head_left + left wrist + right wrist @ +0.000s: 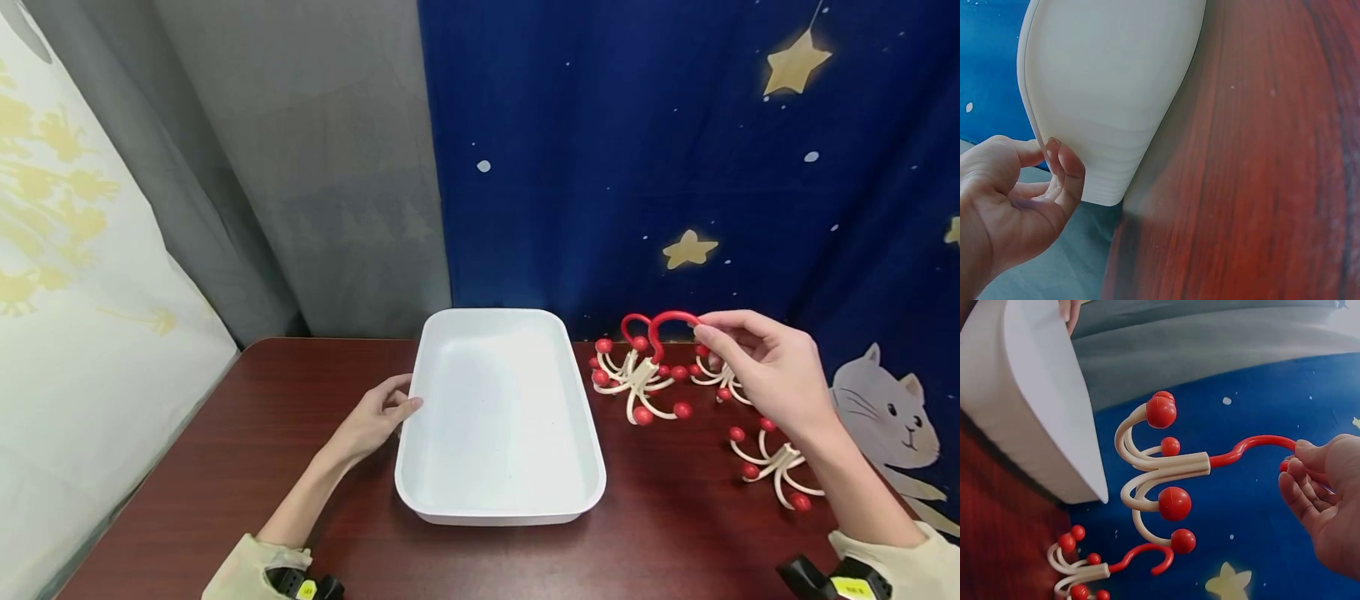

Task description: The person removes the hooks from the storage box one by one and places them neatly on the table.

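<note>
My right hand (772, 367) pinches the end of a red hook on a multi-arm hanger (1179, 464), whose curved cream arms end in red balls. The hanger is up in the air, just right of the white tray (408, 450). My left hand (378, 421) grips the tray's left rim, thumb on the inner side and fingers outside, as the left wrist view (1054, 187) also has it. A similar hanger (1088, 573) stands behind the held one, its red hook upward. Partly hidden by my right hand and forearm are two more hangers (783, 462).
The tray sits on a dark red-brown wooden table (300, 400). Behind the table hang a grey curtain (330, 183) and a blue curtain (570, 167) with stars and a cat. A white cloth (97, 375) with yellow prints hangs at the left.
</note>
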A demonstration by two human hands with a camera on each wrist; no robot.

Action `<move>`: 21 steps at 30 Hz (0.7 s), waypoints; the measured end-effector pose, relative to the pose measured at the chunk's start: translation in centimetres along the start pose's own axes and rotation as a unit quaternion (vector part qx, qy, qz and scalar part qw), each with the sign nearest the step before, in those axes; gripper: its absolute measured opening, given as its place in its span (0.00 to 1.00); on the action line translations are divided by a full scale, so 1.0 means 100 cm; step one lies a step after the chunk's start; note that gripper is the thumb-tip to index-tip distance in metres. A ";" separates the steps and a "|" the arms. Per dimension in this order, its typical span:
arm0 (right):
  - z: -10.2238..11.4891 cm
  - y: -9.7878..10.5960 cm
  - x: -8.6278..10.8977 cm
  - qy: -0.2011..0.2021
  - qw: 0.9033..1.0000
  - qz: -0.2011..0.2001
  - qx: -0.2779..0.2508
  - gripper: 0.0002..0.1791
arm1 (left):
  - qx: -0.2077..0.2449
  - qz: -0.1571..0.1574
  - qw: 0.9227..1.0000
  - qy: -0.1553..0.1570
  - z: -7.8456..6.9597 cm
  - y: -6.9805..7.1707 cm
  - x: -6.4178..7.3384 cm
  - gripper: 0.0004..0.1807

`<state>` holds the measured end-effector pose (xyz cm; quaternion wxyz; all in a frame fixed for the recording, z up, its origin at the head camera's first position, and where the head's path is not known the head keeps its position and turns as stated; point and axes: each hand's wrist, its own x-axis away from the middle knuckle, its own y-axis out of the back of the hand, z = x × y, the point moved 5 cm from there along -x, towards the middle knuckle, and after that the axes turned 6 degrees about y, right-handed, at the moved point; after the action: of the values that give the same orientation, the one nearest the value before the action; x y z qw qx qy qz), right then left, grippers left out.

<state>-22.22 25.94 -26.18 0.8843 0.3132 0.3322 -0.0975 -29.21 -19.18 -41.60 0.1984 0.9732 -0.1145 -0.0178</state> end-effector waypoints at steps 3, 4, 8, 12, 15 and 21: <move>-0.007 0.002 0.006 0.005 1.000 0.004 0.012 0.07 | -0.003 -0.003 1.000 0.003 0.002 0.001 -0.001 0.32; -0.009 0.002 0.008 0.008 1.000 0.004 0.016 0.07 | -0.002 -0.002 1.000 0.003 0.002 0.001 -0.001 0.32; -0.018 0.002 0.015 0.004 0.999 0.009 0.040 0.07 | 0.002 -0.001 1.000 0.003 0.003 0.001 -0.001 0.32; -0.027 0.001 0.026 -0.013 0.999 0.023 0.038 0.09 | 0.003 0.000 1.000 0.004 0.003 0.000 -0.001 0.32; -0.033 -0.001 0.033 -0.018 0.999 0.034 0.030 0.08 | 0.003 0.001 1.000 0.002 0.003 0.000 -0.001 0.32; -0.044 -0.005 0.048 -0.009 0.998 0.046 0.039 0.09 | 0.003 0.002 1.000 0.000 0.003 0.002 -0.001 0.32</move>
<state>-21.10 28.43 -32.08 0.8779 0.3617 0.3053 -0.0726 -29.41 -19.39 -41.81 0.1952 0.9737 -0.1162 -0.0175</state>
